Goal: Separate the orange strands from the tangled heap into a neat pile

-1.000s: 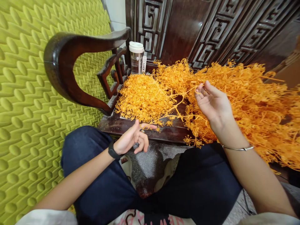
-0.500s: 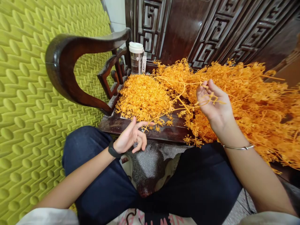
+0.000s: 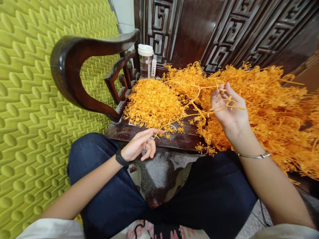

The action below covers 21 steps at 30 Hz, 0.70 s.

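A long orange plastic branch (image 3: 189,114) with small flower tips stretches between my two hands above a dark wooden chair seat (image 3: 174,139). My right hand (image 3: 228,111) is closed around its upper part, with thin orange twigs lying across my fingers. My left hand (image 3: 142,146) pinches the branch's lower end at the seat's front edge. A heap of small loose orange flower pieces (image 3: 153,103) lies on the seat's left side. A big tangle of orange branches (image 3: 271,109) covers the right side.
A clear bottle (image 3: 146,61) with a white lid stands at the back of the seat. The chair's curved armrest (image 3: 74,66) rises on the left, before a quilted green surface (image 3: 27,109). Carved dark wood panels (image 3: 224,30) stand behind. My knees in dark trousers touch the seat front.
My right hand has drawn the branch out of the tangle and turned, so twigs now cross its fingers. My left hand has shifted slightly, its fingers closing on the lower end.
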{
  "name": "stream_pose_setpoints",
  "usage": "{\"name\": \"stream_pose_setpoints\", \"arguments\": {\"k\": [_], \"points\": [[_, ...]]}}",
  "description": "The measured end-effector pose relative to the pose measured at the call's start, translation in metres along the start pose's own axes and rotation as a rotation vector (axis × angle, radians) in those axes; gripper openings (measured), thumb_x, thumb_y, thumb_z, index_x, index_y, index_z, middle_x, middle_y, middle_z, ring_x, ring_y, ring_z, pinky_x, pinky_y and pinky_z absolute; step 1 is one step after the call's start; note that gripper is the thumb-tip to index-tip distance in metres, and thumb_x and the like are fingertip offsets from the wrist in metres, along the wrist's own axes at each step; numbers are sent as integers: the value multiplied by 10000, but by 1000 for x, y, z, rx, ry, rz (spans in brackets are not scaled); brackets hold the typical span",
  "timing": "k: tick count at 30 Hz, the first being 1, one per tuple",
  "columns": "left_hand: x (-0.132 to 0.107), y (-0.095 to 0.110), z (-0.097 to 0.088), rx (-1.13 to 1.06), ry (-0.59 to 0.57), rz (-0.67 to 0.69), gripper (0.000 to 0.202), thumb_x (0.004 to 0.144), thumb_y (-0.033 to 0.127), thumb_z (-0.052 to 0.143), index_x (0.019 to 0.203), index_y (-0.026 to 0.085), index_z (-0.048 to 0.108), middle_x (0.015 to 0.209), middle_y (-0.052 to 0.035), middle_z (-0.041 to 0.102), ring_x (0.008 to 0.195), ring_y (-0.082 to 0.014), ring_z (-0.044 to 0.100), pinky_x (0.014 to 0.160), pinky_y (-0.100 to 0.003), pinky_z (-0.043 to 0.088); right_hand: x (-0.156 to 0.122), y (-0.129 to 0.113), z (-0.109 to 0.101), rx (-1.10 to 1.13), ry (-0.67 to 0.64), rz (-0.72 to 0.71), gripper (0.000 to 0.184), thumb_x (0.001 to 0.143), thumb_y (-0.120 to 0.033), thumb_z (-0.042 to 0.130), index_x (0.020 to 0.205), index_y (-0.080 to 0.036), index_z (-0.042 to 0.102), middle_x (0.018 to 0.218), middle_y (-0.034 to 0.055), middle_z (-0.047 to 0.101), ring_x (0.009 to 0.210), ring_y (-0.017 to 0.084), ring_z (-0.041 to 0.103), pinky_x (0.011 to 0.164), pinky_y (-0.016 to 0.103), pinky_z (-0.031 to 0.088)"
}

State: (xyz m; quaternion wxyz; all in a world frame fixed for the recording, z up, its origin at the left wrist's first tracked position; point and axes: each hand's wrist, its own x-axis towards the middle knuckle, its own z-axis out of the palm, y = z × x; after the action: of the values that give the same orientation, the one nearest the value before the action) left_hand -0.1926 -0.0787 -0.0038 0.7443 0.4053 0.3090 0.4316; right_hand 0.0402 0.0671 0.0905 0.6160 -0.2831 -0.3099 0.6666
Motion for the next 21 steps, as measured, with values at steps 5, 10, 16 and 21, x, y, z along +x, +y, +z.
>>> {"name": "stream_pose_setpoints", "arguments": {"k": [5, 10, 16, 21], "points": [[-1, 0, 3, 97, 41, -5, 287, 840, 344, 509, 1007, 119, 570, 430, 9, 586, 250, -63, 411, 271, -134, 287, 4, 2, -9, -134, -128, 10, 198, 836, -176, 493, 657, -199, 574, 708, -32, 588, 700, 34, 565, 747, 168, 464], [-7, 11, -4, 204, 154, 141, 242, 798, 366, 566, 844, 128, 581, 434, 14, 581, 275, -64, 425, 297, -149, 319, -5, 10, -4, -294, -259, 14, 150, 760, -356, 595, 721, -217, 557, 712, -23, 557, 694, 82, 573, 688, 223, 496], [-60, 17, -1, 294, 525, 394, 224, 781, 364, 584, 790, 140, 571, 442, 23, 570, 322, -84, 467, 320, -168, 346, -32, 36, 8, -260, -438, 331, 226, 752, -384, 606, 653, -190, 550, 656, -17, 587, 609, 82, 572, 636, 220, 494], [-157, -12, 27, 293, 926, 476, 190, 793, 343, 566, 802, 153, 579, 402, 50, 520, 292, -72, 421, 311, -167, 308, -57, 68, 0, -424, -668, 556, 214, 773, -363, 596, 701, -162, 585, 712, 9, 621, 661, 112, 600, 674, 251, 489]]}}
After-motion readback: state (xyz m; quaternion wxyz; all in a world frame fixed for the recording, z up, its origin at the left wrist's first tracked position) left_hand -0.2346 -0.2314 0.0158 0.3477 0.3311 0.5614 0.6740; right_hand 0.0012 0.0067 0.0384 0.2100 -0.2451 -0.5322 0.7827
